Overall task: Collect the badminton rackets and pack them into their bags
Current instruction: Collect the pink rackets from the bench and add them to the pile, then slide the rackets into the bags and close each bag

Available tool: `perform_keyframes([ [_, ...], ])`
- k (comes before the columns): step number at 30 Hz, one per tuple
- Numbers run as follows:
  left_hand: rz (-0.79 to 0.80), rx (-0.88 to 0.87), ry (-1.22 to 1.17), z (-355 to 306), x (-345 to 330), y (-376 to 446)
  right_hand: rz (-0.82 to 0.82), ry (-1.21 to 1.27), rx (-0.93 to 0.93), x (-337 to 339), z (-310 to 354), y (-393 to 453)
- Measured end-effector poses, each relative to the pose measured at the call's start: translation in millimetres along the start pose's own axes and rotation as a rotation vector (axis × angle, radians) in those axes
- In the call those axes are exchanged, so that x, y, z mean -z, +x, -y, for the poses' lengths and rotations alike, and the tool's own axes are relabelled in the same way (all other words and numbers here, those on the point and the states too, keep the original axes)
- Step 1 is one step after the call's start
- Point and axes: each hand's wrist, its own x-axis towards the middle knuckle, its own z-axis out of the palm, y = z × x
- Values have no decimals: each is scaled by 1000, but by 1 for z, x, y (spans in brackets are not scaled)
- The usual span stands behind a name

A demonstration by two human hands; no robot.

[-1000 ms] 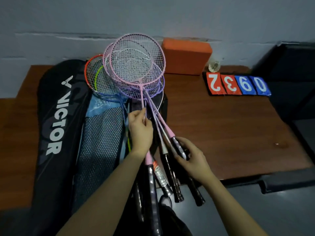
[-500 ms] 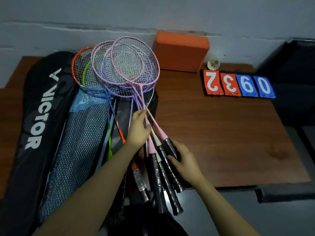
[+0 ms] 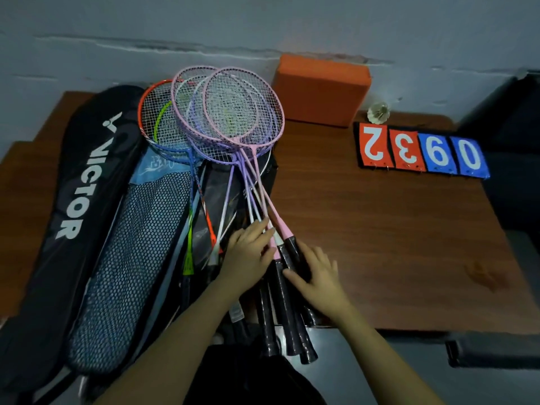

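Both your hands rest on a fan of badminton rackets (image 3: pixel 233 124) at the table's (image 3: pixel 394 229) near edge.

Your left hand (image 3: pixel 248 255) lies flat, fingers apart, over the shafts where they meet the handles; your right hand (image 3: pixel 318 276), just right of it, presses open-fingered on the black handles, its grip clamped on nothing. The heads spread out beyond your hands. Left of your left hand lie a blue mesh bag (image 3: pixel 131 258) and a black Victor bag (image 3: pixel 67 214).

Fanned rackets (image 3: pixel 233 121) atop bags (image 3: pixel 87 200)
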Motion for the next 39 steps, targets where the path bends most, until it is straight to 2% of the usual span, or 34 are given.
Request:
perform_keyframes([
  [4,21,-76,81,5,10,8,-45,-66,39,9,-3,4],
  [7,114,-62,142,4,16,10,-22,-197,86,10,0,8],
  [12,139,-108,298,2,18,5,-58,-237,67,6,4,6],
  [15,88,-66,372,2,30,-6,-129,-233,83,6,11,6],
  [19,-53,-11,343,17,59,-35,-216,-118,134,6,34,15],
  [25,-157,201,267,81,111,-82,-191,89,239,-26,97,41],
  [30,-171,333,176,160,145,-112,-67,39,294,-92,162,64],
  [32,-119,374,148,195,153,-122,-48,9,304,-124,192,74],
  [36,-46,385,107,254,168,-132,-38,-11,262,-184,248,93],
  [39,-10,303,105,282,174,-138,-40,-32,201,-215,280,102],
])
